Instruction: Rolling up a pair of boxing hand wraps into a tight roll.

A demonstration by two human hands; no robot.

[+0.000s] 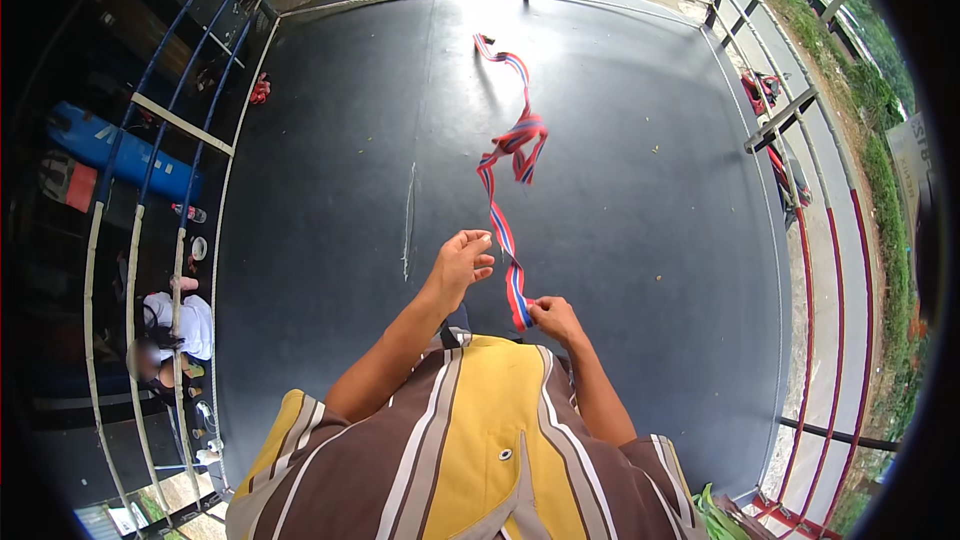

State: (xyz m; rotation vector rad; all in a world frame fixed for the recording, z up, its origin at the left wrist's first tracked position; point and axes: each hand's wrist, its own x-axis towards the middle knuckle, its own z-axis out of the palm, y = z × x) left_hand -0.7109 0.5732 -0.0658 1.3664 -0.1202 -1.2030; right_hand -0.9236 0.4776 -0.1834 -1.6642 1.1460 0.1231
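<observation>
A long red, white and blue striped ribbon (504, 229) stretches away from me over the dark mat of a roped ring. My right hand (556, 319) pinches its near end between thumb and fingers. Just left of the ribbon is my left hand (463, 259), fingers curled and apart, with nothing visible in it. Farther out, the ribbon bunches into a loose, blurred tangle (521, 136). Its far end, near the ring's back side, has a small dark piece on it. Whether the middle part hangs in the air or touches the mat, I cannot tell.
Ring ropes (806, 255) enclose the black mat (322, 187) on the left, right and far sides. Outside the left ropes are a seated person in a white top (180, 322), a blue padded bag (124, 150) and a bottle. Red items (260, 88) lie by the left edge.
</observation>
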